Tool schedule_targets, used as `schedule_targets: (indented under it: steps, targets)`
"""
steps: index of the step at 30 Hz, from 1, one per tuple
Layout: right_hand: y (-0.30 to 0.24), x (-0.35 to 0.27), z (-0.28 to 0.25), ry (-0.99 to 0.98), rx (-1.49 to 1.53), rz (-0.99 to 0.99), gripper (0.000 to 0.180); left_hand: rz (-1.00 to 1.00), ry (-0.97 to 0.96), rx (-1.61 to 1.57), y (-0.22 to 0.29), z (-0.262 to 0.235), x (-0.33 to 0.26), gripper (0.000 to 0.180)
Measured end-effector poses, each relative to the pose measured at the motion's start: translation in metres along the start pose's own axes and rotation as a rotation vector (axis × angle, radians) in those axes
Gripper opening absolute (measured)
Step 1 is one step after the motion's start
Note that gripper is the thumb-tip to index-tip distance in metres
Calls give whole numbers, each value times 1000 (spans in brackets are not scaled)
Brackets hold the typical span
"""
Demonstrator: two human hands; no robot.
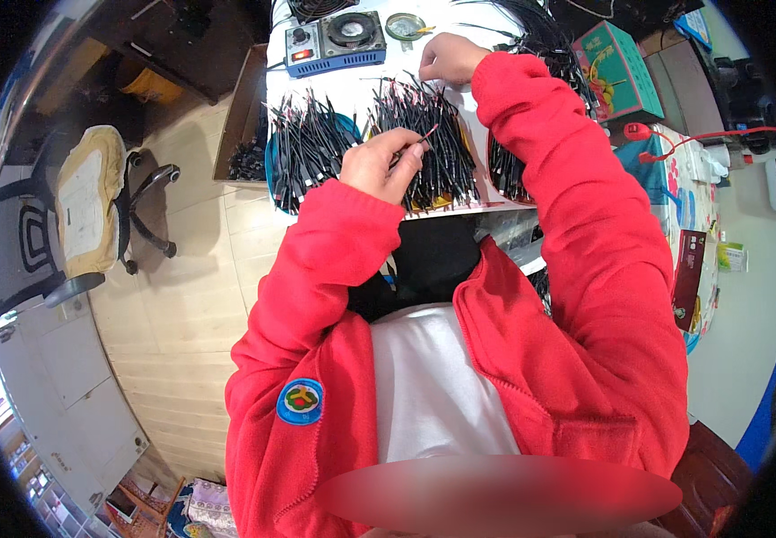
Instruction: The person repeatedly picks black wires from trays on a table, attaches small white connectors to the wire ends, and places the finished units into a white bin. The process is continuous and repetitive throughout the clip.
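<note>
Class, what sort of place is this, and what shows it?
Probably a wiring workshop: bundles of short black cables lie on a white table, a boxy device with a knob sits beyond them, and the left hand holds a thin wire.

Light plank floor (182, 305), left of centre; wheeled office chair (16, 238) with cream seat (87, 206), far left; pale cabinet (69, 394), lower left.

A red zip-front fleece jacket (585, 345) opens over a white shirt (437, 386), a round blue-rimmed patch (301, 401) at lower left.
</note>
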State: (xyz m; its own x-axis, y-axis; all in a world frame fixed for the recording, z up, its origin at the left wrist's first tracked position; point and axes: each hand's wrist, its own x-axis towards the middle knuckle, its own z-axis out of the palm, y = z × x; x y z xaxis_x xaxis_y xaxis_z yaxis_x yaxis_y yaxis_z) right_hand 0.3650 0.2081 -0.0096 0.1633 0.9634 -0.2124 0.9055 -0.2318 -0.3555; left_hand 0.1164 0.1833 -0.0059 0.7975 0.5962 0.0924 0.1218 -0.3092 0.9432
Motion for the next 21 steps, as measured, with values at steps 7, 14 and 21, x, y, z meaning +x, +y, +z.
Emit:
schedule_targets:
  steps: [7,14,21]
  targets:
    - [7,0,3,33,199,22,23,-230,209,-552,-18,-41,-8,17]
    - [13,5,14,-18,204,-17,23,12,129,431,-30,-55,24,19]
    - [14,5,0,170,495,-44,19,-164,-109,987,-23,-43,38,15]
